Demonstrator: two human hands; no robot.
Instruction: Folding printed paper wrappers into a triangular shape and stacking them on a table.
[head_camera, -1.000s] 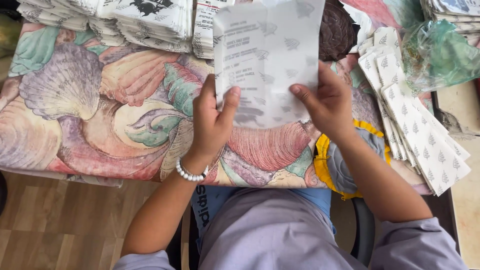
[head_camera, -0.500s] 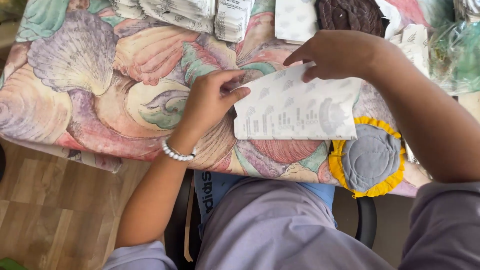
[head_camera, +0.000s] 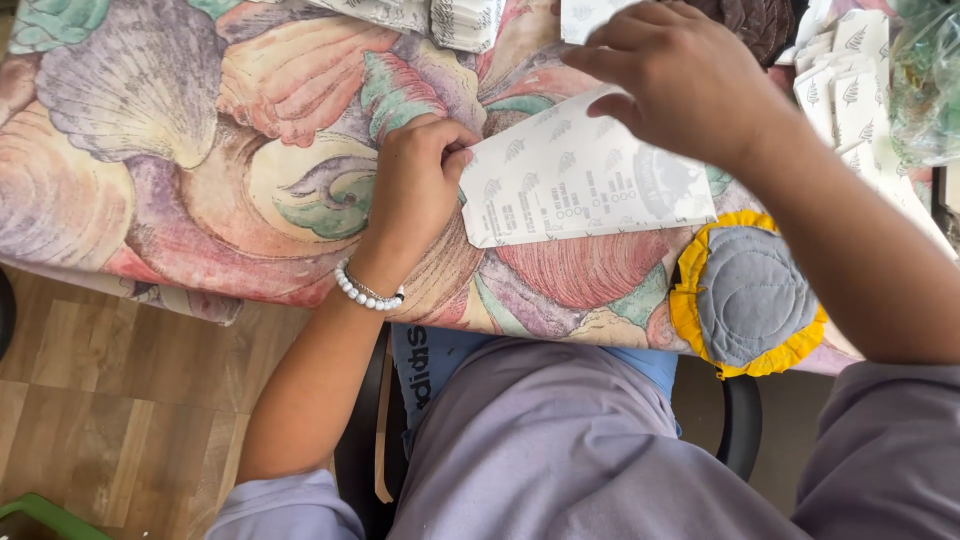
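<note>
Item: folded white printed sheet (head_camera: 585, 185), pressed flat under two hands on a shell-patterned tablecloth (head_camera: 170, 170).

Sheet lies mid-table, slightly tilted, fold edge toward 12 o'clock. Left hand (head_camera: 418, 180) sits at the sheet's 9 o'clock corner, fingers curled together and pinching that corner against the cloth; a white bead bracelet (head_camera: 368, 290) is on the wrist. Right hand (head_camera: 675, 75) rests over the 1 o'clock edge, fingers loosely spread and bearing down on the paper, not clamped round it. A grey round pad with yellow trim (head_camera: 752, 295) lies at the sheet's 4 o'clock, just beside it. Stacked patterned sheets (head_camera: 850, 85) at 2 o'clock. Handling note, as judged: hold the pinned corner still, align edges before pressing, then run the crease outward along the fold.
</note>
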